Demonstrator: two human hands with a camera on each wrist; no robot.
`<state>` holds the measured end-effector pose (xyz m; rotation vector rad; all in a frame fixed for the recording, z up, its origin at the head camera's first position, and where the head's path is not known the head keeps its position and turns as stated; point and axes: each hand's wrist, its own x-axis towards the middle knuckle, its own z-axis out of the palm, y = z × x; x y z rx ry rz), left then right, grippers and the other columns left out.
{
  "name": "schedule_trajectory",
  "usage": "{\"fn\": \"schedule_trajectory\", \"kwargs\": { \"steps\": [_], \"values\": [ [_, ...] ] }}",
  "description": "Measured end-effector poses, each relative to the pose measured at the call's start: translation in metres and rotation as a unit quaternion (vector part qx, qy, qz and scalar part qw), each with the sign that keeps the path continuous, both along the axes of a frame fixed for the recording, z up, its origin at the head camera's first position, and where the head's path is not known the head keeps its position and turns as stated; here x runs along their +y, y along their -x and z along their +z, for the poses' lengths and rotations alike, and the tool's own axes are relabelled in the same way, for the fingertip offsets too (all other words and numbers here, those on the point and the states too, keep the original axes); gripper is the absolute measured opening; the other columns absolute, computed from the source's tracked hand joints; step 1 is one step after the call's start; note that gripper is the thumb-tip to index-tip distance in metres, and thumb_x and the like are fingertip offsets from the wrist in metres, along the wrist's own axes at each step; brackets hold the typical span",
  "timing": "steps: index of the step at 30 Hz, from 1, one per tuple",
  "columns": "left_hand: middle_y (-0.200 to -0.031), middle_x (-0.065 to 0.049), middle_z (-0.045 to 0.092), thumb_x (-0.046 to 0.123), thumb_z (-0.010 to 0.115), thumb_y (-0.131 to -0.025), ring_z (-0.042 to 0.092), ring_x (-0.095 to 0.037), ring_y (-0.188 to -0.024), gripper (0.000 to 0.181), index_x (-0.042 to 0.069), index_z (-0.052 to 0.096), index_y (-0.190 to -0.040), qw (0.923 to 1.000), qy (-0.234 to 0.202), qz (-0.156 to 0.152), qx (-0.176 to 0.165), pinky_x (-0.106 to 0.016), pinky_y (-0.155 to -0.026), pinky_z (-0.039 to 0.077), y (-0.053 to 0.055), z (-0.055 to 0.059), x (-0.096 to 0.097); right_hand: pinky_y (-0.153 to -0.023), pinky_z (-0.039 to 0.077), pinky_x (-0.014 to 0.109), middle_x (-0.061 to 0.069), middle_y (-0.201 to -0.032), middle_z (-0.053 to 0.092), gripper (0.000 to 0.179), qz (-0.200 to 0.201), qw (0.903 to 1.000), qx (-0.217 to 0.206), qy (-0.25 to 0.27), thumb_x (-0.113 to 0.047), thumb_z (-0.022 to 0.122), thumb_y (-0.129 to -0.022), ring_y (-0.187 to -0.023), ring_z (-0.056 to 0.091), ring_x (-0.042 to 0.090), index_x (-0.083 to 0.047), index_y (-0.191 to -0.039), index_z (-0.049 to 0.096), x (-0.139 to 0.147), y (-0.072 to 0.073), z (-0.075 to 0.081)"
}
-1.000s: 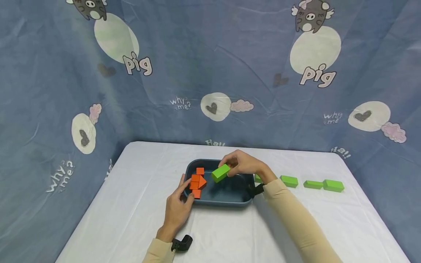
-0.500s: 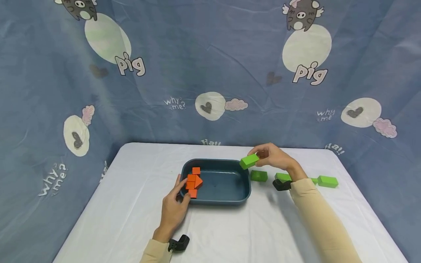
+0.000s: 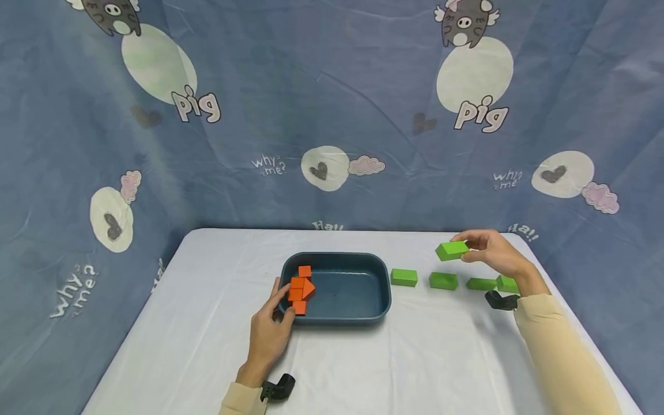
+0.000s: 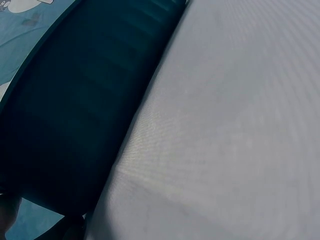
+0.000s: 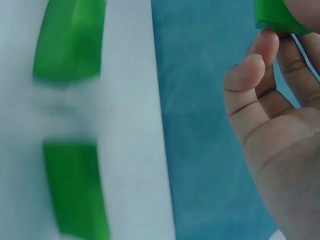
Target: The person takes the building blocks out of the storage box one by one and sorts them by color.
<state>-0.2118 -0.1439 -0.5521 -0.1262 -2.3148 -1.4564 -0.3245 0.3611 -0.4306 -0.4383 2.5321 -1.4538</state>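
Observation:
A dark blue rectangular tray [image 3: 346, 294] lies on the white table, with several orange blocks [image 3: 297, 293] grouped at its left end. My left hand [image 3: 268, 334] rests on the tray's left end, its fairly straight fingers touching the rim and the thumb near the front corner. In the left wrist view, the tray's side wall [image 4: 75, 110] hides most of that hand. My right hand [image 3: 493, 251] pinches a green rectangular block [image 3: 452, 251] between thumb and fingers, held above the table toward the back right. The right wrist view shows only part of this block [image 5: 275, 17].
Right of the tray, a row of green blocks lies on the table: one beside the tray [image 3: 404, 277], another block [image 3: 443, 280], a thinner block [image 3: 481, 283] and one partly behind the right wrist [image 3: 506, 283]. A patterned blue cloth [image 3: 249, 190] hangs behind the table.
My right hand has carried the green block from above the tray rightward, over the row of green blocks. The left hand has stayed at the tray's left end. The head view has shifted slightly.

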Motion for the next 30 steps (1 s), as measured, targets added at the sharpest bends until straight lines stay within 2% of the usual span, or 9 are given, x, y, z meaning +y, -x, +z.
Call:
{"fn": "schedule_trajectory", "kwargs": {
  "steps": [2,6,12,16,19,25,30],
  "values": [
    [-0.158,-0.007,0.043,-0.001,0.066,-0.089,0.055,-0.022,-0.13,0.053,0.009,0.063,-0.141,1.0,-0.002,0.001,-0.004,-0.018,-0.073,0.043,0.0,0.0,0.001,-0.085,0.053,0.03,0.005,-0.125,0.066,0.041,-0.023,0.9996,0.011,-0.013,-0.006,0.074,-0.09,-0.107,0.061,0.008,0.001,-0.13,0.065,0.016,-0.008,-0.002],
    [-0.157,-0.006,0.043,-0.001,0.066,-0.089,0.055,-0.022,-0.13,0.052,0.008,0.063,-0.14,1.0,-0.004,-0.001,-0.005,-0.017,-0.072,0.043,0.0,-0.001,0.003,-0.079,0.053,0.029,-0.006,-0.114,0.069,0.04,-0.048,0.9984,0.03,-0.007,-0.001,0.071,-0.091,-0.096,0.064,0.007,0.003,-0.13,0.064,0.044,-0.022,-0.008],
    [-0.158,-0.006,0.042,0.0,0.066,-0.09,0.057,-0.023,-0.129,0.052,0.009,0.063,-0.141,1.0,-0.002,-0.004,-0.008,-0.015,-0.074,0.043,0.0,-0.002,0.004,-0.078,0.052,0.023,-0.011,-0.108,0.071,0.037,-0.071,0.9972,0.017,0.013,0.004,0.067,-0.092,-0.096,0.067,0.003,0.002,-0.13,0.063,0.078,-0.04,-0.011],
    [-0.158,-0.006,0.042,-0.001,0.066,-0.09,0.06,-0.024,-0.123,0.051,0.008,0.063,-0.14,1.0,-0.001,-0.002,-0.004,-0.013,-0.073,0.042,0.0,-0.001,0.001,-0.078,0.053,0.022,-0.011,-0.109,0.071,0.037,-0.083,0.9955,0.012,0.043,0.007,0.066,-0.092,-0.095,0.068,0.005,0.0,-0.129,0.065,0.097,-0.047,-0.013],
    [-0.158,-0.006,0.043,-0.001,0.066,-0.09,0.061,-0.024,-0.121,0.052,0.008,0.063,-0.14,1.0,0.001,0.0,0.0,-0.012,-0.073,0.041,0.0,-0.001,0.0,-0.077,0.054,0.022,-0.013,-0.108,0.071,0.038,-0.099,0.9939,0.011,0.047,0.006,0.067,-0.092,-0.096,0.067,0.003,-0.007,-0.127,0.067,0.112,-0.052,-0.015],
    [-0.158,-0.007,0.043,-0.001,0.065,-0.09,0.06,-0.024,-0.122,0.051,0.007,0.062,-0.14,1.0,0.002,0.003,-0.001,-0.013,-0.073,0.042,-0.001,-0.001,-0.003,-0.075,0.053,0.021,-0.019,-0.105,0.068,0.036,-0.141,0.9896,-0.001,0.028,0.0,0.067,-0.095,-0.093,0.064,0.001,-0.015,-0.128,0.067,0.135,-0.056,-0.018],
    [-0.158,-0.007,0.043,-0.001,0.066,-0.09,0.062,-0.022,-0.113,0.052,0.008,0.063,-0.14,1.0,0.004,0.003,-0.002,-0.013,-0.073,0.042,-0.001,-0.001,-0.001,-0.076,0.054,0.02,-0.024,-0.104,0.063,0.034,-0.171,0.9851,-0.017,0.007,-0.002,0.066,-0.097,-0.093,0.063,-0.002,-0.02,-0.126,0.064,0.152,-0.058,-0.022]
  ]
}}
